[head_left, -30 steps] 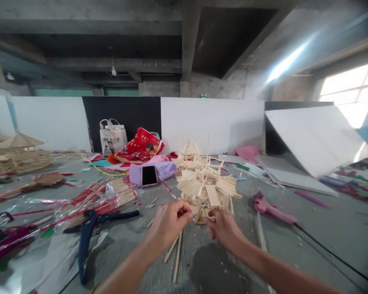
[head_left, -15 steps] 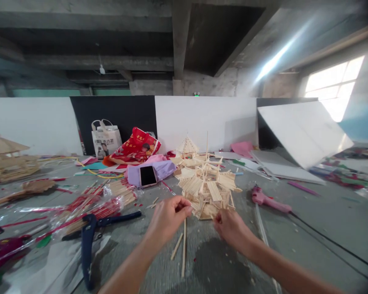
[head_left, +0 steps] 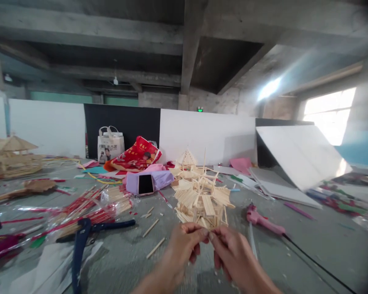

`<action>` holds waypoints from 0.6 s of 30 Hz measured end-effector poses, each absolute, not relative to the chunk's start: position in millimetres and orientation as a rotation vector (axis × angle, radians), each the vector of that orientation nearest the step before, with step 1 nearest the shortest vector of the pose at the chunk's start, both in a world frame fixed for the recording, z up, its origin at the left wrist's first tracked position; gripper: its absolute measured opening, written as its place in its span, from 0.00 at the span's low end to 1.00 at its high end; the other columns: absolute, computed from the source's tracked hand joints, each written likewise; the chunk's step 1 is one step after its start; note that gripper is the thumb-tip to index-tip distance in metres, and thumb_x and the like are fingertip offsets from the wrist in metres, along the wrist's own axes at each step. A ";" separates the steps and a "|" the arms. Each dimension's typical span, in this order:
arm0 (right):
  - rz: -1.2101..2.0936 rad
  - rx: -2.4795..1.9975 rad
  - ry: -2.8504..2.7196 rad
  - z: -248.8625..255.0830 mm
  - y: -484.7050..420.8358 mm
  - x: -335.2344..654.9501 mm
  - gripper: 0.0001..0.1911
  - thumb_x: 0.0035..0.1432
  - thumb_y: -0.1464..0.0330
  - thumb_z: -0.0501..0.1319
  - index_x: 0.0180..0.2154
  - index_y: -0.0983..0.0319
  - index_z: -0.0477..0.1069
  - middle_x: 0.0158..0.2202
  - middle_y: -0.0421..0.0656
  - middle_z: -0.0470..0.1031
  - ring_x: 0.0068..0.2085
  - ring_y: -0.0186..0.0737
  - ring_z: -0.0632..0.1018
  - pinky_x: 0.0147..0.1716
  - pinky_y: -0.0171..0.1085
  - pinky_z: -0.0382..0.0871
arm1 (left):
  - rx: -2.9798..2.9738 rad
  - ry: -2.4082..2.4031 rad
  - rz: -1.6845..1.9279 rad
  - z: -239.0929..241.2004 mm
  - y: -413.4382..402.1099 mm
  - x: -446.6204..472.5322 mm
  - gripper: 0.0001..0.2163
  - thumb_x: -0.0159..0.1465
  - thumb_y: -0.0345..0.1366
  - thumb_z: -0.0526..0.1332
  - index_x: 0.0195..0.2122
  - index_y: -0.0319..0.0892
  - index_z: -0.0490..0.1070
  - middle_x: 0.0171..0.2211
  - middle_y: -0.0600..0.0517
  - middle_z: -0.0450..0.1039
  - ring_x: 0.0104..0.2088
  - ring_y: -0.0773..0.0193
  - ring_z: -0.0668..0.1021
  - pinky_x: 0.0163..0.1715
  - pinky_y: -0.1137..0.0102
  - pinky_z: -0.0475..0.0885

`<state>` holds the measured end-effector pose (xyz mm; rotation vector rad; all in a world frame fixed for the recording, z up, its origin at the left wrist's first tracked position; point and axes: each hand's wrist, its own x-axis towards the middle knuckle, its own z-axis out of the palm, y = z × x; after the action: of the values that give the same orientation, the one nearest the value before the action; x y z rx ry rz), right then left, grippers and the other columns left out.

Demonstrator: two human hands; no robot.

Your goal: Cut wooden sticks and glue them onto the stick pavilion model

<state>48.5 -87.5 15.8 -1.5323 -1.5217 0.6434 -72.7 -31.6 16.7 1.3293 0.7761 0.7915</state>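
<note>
A layered model pavilion of wooden sticks stands on the grey work surface, with a small peaked roof at its back. In front of it my left hand and my right hand meet at the fingertips. The pinched fingers hide whatever may lie between them. My hands are close to the model's lower front edge but seem not to touch it. Two loose wooden sticks lie to the left of my left hand.
A pink glue gun with a black cord lies to the right. Left of my hands are a blue-handled tool and a plastic bundle of red-wrapped sticks. A phone rests on lilac cloth behind. Another model pavilion stands far left.
My hands have come together, fingertips meeting in front of the model. The view has shifted, and the loose sticks now lie left of my hands.
</note>
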 end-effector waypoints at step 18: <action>0.244 -1.579 -1.777 57.3 -121.4 100.6 0.13 0.56 0.65 0.50 0.23 0.61 0.65 0.17 0.36 0.63 0.20 0.30 0.63 0.19 0.30 0.52 | 2.430 1.497 0.588 94.4 29.5 -46.4 0.11 0.47 0.39 0.56 0.23 0.39 0.75 0.17 0.51 0.69 0.22 0.66 0.71 0.21 0.74 0.58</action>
<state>100.6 -121.4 57.3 -1.5794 -1.7770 0.2436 -46.4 29.5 94.4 2.4295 1.4967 0.5881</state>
